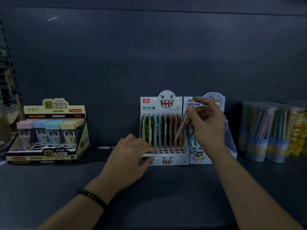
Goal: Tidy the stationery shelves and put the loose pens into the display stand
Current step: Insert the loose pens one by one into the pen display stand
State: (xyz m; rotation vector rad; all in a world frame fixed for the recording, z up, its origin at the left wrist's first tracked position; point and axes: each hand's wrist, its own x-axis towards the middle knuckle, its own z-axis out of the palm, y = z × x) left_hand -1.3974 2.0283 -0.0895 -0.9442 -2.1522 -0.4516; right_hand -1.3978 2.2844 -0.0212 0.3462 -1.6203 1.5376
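- Your right grip pinches the pink pen near its top; the pen is tilted, tip low in the display stand.
- Your left grip clasps the stand's front-left corner.

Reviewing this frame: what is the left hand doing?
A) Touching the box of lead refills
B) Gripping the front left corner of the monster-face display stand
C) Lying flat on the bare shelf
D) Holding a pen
B: the left hand grips the front left corner of the monster-face display stand, while the right hand pinches the tilted pink pen.
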